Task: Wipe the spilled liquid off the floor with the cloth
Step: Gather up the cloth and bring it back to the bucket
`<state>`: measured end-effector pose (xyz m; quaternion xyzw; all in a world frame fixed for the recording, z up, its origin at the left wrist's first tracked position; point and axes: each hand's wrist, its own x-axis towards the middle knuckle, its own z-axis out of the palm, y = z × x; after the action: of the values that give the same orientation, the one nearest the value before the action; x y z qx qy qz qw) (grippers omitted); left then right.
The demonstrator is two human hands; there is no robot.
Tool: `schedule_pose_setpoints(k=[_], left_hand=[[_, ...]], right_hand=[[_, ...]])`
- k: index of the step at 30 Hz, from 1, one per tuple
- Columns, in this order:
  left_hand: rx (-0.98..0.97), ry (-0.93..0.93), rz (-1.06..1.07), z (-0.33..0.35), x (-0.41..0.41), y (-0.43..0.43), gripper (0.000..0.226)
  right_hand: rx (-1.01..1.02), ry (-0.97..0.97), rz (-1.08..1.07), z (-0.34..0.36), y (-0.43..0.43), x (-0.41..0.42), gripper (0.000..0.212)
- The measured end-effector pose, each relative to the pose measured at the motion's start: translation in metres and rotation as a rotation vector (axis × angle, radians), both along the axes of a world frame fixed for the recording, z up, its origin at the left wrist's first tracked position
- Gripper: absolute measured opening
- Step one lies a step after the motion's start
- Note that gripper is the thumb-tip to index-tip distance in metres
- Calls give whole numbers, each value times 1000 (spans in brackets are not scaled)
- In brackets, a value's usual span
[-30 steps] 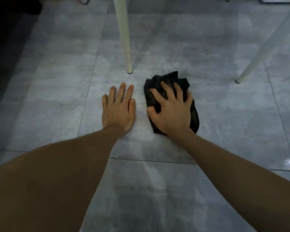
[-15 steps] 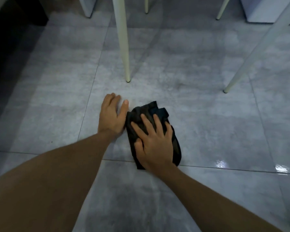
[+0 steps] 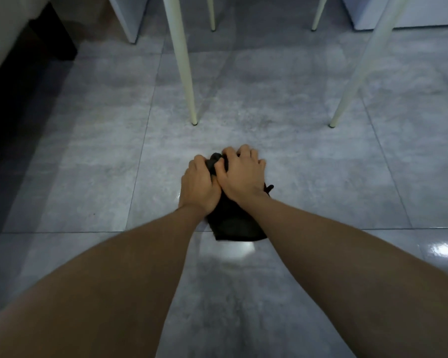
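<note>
A black cloth (image 3: 233, 224) lies bunched on the grey tiled floor (image 3: 88, 177) in the middle of the view. My left hand (image 3: 198, 188) and my right hand (image 3: 241, 174) sit side by side on its far end, fingers curled into the fabric. The near part of the cloth shows between my forearms. A wet sheen (image 3: 239, 248) glints on the tile just in front of the cloth, and another bright wet patch (image 3: 444, 250) shines at the right edge.
Two pale chair legs, the left leg (image 3: 185, 73) and the right leg (image 3: 357, 73), stand on the floor beyond the cloth. Further back are thinner legs (image 3: 211, 14) and white furniture bases (image 3: 130, 19). A dark furniture edge (image 3: 49, 40) sits at the upper left.
My left hand moved off the floor onto the cloth beside my right hand. Both hands curled from flat to gripping, and the cloth slid toward me and bunched up.
</note>
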<state>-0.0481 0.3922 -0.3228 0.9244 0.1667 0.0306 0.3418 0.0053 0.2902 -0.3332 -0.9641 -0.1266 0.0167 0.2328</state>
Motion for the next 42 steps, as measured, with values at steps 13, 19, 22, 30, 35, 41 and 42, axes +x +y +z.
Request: schedule_pose_setpoints(k=[13, 19, 22, 30, 35, 41, 42], left_hand=[[42, -163, -415, 112, 77, -164, 14], [64, -376, -694, 184, 105, -271, 12], [69, -476, -815, 219, 100, -329, 18], [31, -490, -1116, 268, 55, -453, 28], [94, -107, -1243, 221, 32, -483, 49], [-63, -40, -1221, 213, 19, -470, 64], [-45, -48, -1227, 214, 18, -467, 63]], right_hand=[[246, -197, -624, 112, -165, 22, 28], [263, -325, -940, 194, -265, 14, 30], [291, -398, -1106, 232, -315, -7, 30], [262, -301, -1510, 283, -416, -78, 35], [392, 208, -1573, 234, -447, -101, 45], [972, 294, -1498, 233, -449, -106, 28], [926, 295, -1499, 237, -448, -108, 31]])
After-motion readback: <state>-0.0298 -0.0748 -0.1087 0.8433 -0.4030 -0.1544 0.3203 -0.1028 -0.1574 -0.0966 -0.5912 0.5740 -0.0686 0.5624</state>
